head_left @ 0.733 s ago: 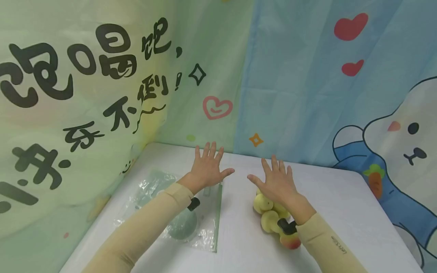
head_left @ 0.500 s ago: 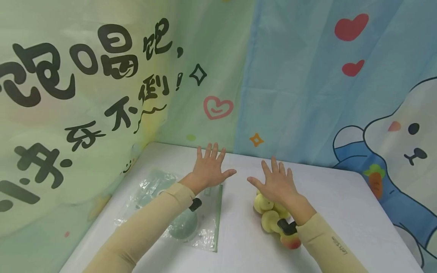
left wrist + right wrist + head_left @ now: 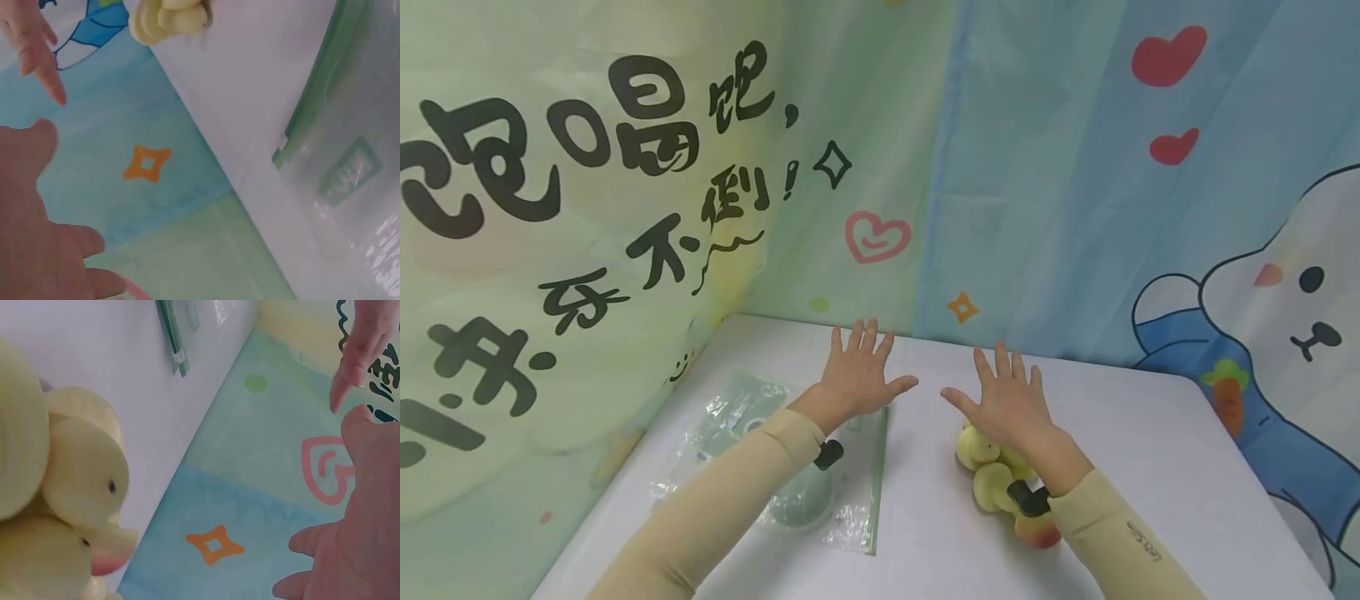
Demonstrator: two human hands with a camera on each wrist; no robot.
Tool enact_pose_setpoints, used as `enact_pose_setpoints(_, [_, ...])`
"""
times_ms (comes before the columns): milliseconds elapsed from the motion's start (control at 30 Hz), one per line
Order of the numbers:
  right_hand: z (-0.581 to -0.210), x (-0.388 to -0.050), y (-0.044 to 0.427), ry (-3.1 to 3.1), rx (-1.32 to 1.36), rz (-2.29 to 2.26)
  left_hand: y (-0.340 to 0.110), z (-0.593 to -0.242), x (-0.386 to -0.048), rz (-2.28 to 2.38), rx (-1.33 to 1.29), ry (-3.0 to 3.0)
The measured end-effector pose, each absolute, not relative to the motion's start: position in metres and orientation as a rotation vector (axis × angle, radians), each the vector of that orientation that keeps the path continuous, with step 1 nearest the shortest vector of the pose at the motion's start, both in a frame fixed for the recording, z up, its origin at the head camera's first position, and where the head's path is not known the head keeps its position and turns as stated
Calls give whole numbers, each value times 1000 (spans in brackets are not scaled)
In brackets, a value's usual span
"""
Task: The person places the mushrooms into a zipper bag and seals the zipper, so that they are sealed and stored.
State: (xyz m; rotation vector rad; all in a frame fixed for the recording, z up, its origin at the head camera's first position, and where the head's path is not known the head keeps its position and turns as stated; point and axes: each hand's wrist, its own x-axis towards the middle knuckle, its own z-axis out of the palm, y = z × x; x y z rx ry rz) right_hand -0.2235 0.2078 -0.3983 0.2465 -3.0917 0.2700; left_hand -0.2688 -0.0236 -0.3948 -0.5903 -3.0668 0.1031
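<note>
Both hands are held out above the white table, fingers spread and holding nothing. The left hand is beyond a clear plastic zip bag with a green closure strip. Part of the bag is hidden under the left forearm. My right hand hovers past a cluster of pale yellow, rounded, fruit-like pieces, one with a red-orange blush. The right hand and wrist cover part of this cluster. Large in the right wrist view, the yellow pieces carry small dark spots. The thumbs point towards each other without touching.
The white table ends against printed cloth backdrops. A green-yellow cloth with black characters hangs at left. Behind and to the right is a blue cloth with a cartoon animal. A black band piece sits at the right wrist.
Hardly anything differs. Both hands stay spread in the air, with the left dipping very slightly; the view shifts a little. The bag and yellow pieces have not moved on the table.
</note>
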Motion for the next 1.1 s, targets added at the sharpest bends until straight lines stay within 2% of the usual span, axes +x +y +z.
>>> enact_pose_setpoints(167, [-408, -223, 200, -3076, 286, 261, -26, -407, -263, 95, -586, -3122])
enact_pose_setpoints(700, [-479, -184, 138, -2917, 741, 225, -33, -463, -248, -95, -458, -3213])
enact_pose_setpoints(867, [-489, -181, 133, -2876, 726, 274, -30, -476, -248, -269, -447, -3284])
enact_pose_setpoints(1100, [-499, -181, 132, -2838, 732, 335, -26, -495, -248, -263, -425, -3292])
